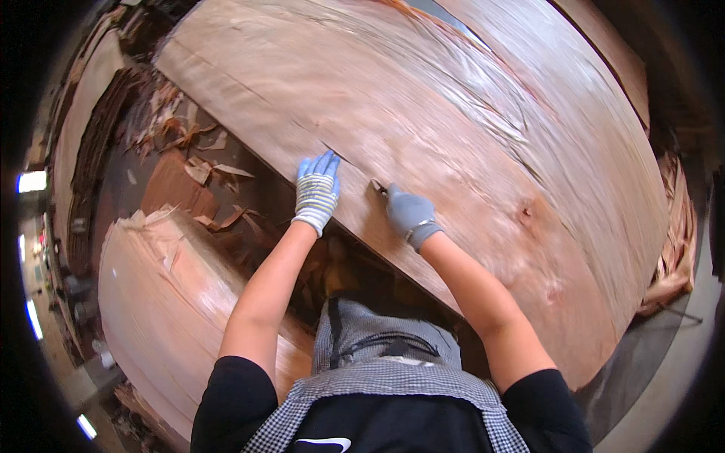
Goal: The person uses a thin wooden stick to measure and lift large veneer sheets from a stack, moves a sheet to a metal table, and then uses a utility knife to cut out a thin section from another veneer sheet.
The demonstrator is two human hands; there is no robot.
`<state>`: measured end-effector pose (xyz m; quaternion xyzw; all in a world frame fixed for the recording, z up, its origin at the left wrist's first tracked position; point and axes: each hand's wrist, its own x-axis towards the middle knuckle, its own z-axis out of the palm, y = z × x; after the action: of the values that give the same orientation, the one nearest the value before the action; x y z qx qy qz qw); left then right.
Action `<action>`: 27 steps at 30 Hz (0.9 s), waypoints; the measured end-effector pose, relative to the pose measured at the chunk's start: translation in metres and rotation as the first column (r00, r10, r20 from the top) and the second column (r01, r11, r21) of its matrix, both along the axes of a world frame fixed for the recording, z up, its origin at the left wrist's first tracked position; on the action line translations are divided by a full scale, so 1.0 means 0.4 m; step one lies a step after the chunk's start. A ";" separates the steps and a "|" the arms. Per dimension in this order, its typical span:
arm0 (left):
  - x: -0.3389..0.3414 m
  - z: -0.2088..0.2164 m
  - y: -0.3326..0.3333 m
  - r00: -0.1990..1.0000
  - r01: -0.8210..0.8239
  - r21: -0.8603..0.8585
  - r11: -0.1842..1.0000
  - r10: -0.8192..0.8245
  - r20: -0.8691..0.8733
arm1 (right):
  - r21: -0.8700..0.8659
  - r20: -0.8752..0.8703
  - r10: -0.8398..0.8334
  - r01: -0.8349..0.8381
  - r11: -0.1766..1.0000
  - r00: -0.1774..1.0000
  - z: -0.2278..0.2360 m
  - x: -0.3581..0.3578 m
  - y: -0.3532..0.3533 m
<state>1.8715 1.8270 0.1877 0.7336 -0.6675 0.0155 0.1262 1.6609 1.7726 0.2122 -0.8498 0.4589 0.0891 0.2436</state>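
Note:
A broad sheet of wood veneer [393, 143] lies before me, brown-pink with visible grain and a dark knot toward the right. My left hand [316, 190], in a striped glove with blue fingertips, rests on its near edge with fingers stretched out. Just beyond those fingertips a narrow dark slit [337, 153] shows in the veneer. To the right, my right hand [410, 214] in a grey glove is closed around a small knife [380, 188]. The knife's short dark end points left, close over the sheet; whether it touches cannot be made out.
A second stack of veneer [162, 268] stands at the lower left. Torn veneer scraps [204, 170] lie on the floor between the stacks. More layered sheets [87, 158] rise at the far left, and crumpled veneer [674, 234] hangs at the right edge.

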 end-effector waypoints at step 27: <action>0.402 -0.106 -0.207 0.962 -0.064 -0.391 0.918 -0.047 -0.268 | -0.087 -0.016 0.487 -0.486 0.869 0.873 0.042 0.873 -0.393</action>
<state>2.0322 1.7441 0.1454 0.6909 -0.6236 0.0497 0.3624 2.0102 1.6154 0.2291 -0.9481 0.2329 0.1243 0.1772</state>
